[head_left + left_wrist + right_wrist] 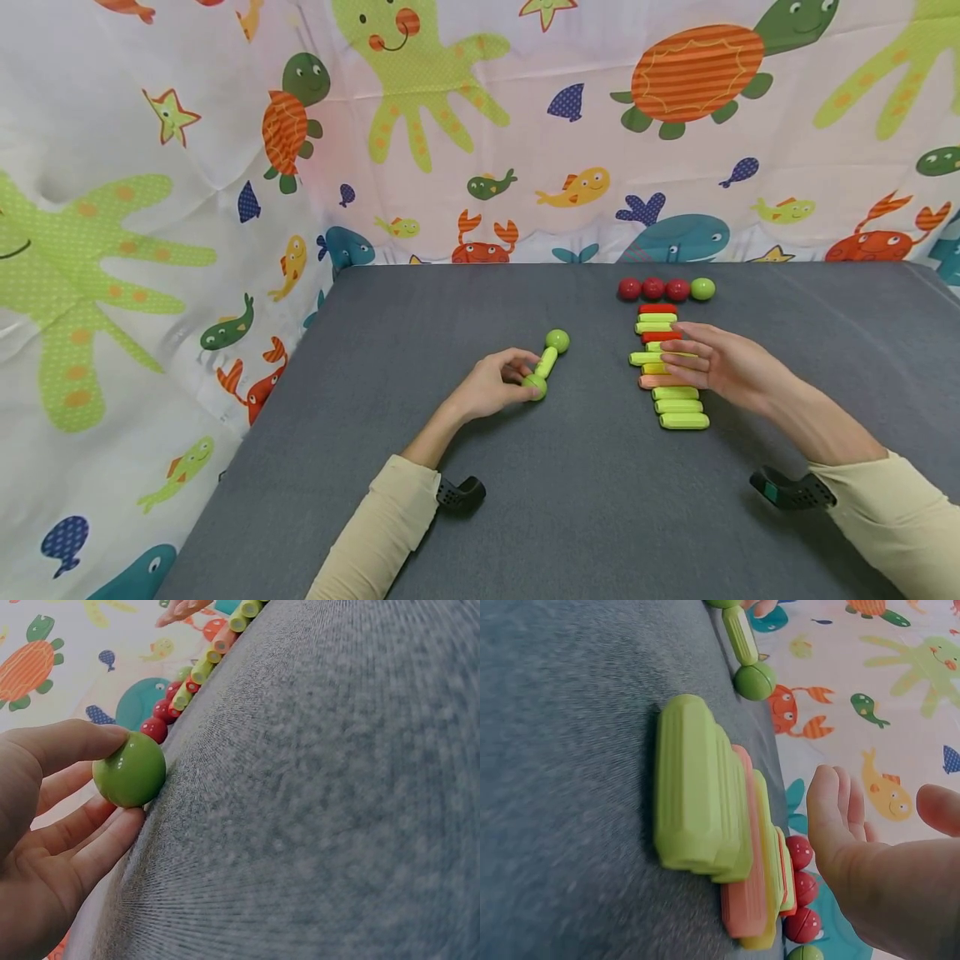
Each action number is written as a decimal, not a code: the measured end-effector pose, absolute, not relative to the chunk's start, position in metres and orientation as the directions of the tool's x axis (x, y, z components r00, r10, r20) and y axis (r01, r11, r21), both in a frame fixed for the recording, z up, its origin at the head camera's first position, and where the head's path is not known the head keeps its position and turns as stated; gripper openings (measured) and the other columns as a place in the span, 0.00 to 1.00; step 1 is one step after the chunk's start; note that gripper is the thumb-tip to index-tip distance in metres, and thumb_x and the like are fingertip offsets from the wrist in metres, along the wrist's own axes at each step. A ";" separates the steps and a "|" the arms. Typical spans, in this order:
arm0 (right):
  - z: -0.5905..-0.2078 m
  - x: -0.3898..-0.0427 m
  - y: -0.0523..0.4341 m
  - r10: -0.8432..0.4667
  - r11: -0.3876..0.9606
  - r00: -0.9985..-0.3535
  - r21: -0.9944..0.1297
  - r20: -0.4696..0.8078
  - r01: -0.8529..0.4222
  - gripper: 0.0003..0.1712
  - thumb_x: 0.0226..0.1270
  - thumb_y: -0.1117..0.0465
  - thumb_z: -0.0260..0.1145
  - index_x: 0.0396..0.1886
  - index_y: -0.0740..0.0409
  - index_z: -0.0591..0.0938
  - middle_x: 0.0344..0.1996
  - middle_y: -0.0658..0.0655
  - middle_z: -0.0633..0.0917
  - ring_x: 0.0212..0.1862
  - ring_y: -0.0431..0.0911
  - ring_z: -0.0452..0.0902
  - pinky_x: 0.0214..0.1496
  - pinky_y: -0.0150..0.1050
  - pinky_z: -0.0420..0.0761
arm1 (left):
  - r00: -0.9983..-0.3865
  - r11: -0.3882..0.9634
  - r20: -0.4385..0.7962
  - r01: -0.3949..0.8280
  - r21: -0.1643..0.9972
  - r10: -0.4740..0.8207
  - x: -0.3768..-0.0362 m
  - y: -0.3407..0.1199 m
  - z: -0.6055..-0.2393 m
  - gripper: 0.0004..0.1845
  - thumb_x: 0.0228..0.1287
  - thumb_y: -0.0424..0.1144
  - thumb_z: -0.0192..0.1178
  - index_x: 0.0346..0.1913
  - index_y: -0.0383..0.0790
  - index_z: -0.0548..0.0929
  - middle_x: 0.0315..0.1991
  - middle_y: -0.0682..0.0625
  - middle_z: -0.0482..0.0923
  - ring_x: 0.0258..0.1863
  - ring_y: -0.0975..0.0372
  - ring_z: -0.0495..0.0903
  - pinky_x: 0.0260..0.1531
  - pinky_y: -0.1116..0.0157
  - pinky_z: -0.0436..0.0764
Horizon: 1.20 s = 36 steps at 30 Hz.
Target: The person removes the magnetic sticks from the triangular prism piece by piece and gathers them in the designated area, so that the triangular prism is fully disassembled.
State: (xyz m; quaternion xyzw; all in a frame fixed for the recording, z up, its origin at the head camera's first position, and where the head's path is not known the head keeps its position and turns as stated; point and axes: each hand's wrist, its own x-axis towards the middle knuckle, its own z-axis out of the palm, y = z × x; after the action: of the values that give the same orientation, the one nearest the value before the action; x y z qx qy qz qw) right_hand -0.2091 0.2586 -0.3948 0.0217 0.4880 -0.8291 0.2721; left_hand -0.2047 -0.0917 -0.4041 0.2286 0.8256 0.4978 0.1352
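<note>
A green ball-and-stick piece (546, 364) is pinched at its near ball by the left hand (491, 386) mid-tabletop (465, 517). The right hand (720, 360), fingers spread, hovers over the row of sticks (671, 371); judged, one stick is to be picked next. Open room lies all round.

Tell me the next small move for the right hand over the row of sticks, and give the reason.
Probably lower the right hand and pinch one stick from the row of sticks. It hovers open above them holding nothing, while the left hand already grips the green ball at one end of the ball-and-stick piece.
</note>
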 end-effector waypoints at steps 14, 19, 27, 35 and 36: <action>-0.391 -0.232 0.240 -0.405 -0.185 -0.824 -0.847 -0.396 0.498 0.25 0.74 0.49 0.53 0.65 0.49 0.59 0.47 0.50 0.79 0.50 0.44 0.77 0.59 0.44 0.72 | -0.855 0.393 0.005 0.244 0.886 0.518 -0.213 -0.093 -0.415 0.23 0.59 0.28 0.65 0.58 0.30 0.75 0.44 0.36 0.77 0.41 0.50 0.77 0.29 0.71 0.71; -0.392 -0.241 0.232 -0.384 -0.207 -0.856 -0.871 -0.347 0.446 0.21 0.75 0.52 0.52 0.62 0.53 0.62 0.42 0.52 0.81 0.46 0.43 0.79 0.53 0.37 0.76 | -0.860 0.387 0.013 0.242 0.890 0.509 -0.226 -0.095 -0.439 0.24 0.58 0.31 0.67 0.59 0.35 0.76 0.43 0.42 0.77 0.40 0.54 0.78 0.28 0.70 0.72; -0.392 -0.254 0.219 -0.372 -0.168 -0.879 -0.910 -0.298 0.380 0.16 0.75 0.52 0.52 0.55 0.56 0.66 0.44 0.56 0.78 0.47 0.46 0.78 0.54 0.38 0.76 | -0.868 0.396 0.023 0.249 0.884 0.495 -0.229 -0.096 -0.445 0.23 0.57 0.34 0.69 0.57 0.42 0.78 0.39 0.50 0.77 0.37 0.62 0.78 0.30 0.68 0.74; -0.390 -0.266 0.204 -0.333 -0.088 -0.883 -0.921 -0.332 0.380 0.36 0.74 0.50 0.54 0.71 0.64 0.54 0.52 0.61 0.73 0.50 0.48 0.77 0.54 0.37 0.76 | -0.862 0.391 0.019 0.250 0.886 0.507 -0.227 -0.095 -0.443 0.24 0.58 0.33 0.68 0.58 0.38 0.77 0.41 0.46 0.77 0.38 0.58 0.78 0.29 0.70 0.73; -0.390 -0.267 0.202 -0.329 -0.078 -0.884 -0.923 -0.332 0.376 0.38 0.74 0.50 0.53 0.72 0.65 0.51 0.53 0.62 0.72 0.50 0.48 0.77 0.55 0.37 0.75 | -0.860 0.388 0.019 0.250 0.887 0.510 -0.227 -0.095 -0.441 0.24 0.58 0.32 0.68 0.59 0.37 0.76 0.41 0.44 0.77 0.39 0.56 0.78 0.29 0.70 0.72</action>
State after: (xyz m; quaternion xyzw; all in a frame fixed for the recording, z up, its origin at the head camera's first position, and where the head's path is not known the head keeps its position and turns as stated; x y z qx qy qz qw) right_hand -0.2671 0.2022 -0.3900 0.0184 0.6350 -0.7340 0.2401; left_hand -0.2265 -0.0948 -0.4407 0.2309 0.8229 0.5027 0.1294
